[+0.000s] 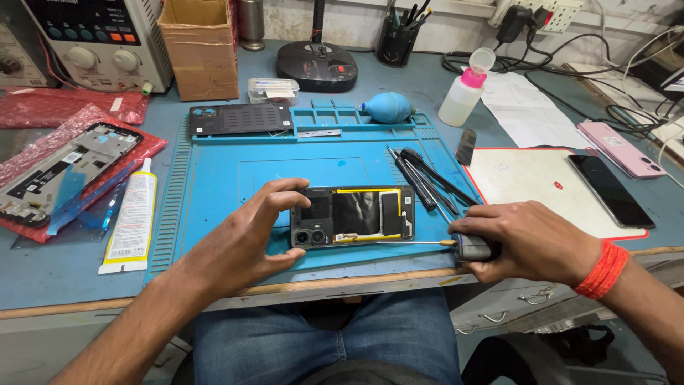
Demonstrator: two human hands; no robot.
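Workbench (399, 93): blue-grey top, it carries everything else; its front edge runs just under the mat.
Mat (214, 178): blue work mat, lying flat in the middle of the bench; all places below are told from this mat.
White pad (531, 182): white sheet with red border, just to the right of the mat, with a dark phone (610, 190) lying on it.
Power supply (100, 39): pale box with knobs, behind the far left corner of the mat.
Cardboard box (201, 50): brown, open at top, behind the mat, on its left part.
Opened phone (352, 216): on the near middle part of the mat, back cover off, dark inside with yellow strips, two camera lenses at its left end.
Back cover (241, 118): dark panel, lying on the far left part of the mat.
Left hand (246, 239): on the near part of the mat, half open, thumb and fingers gripping the left end of the opened phone.
Right hand (531, 242): at the near right corner of the mat, closed around the dark handle of a screwdriver (456, 244).
Screwdriver: thin shaft points left, along the lower edge of the opened phone; whether the tip touches it I cannot tell.
Glue tube (132, 217): white, just left of the mat.
Air blower (386, 107): blue bulb, at the far right edge of the mat.
Tweezers (420, 178): dark, with other thin tools, on the right part of the mat.
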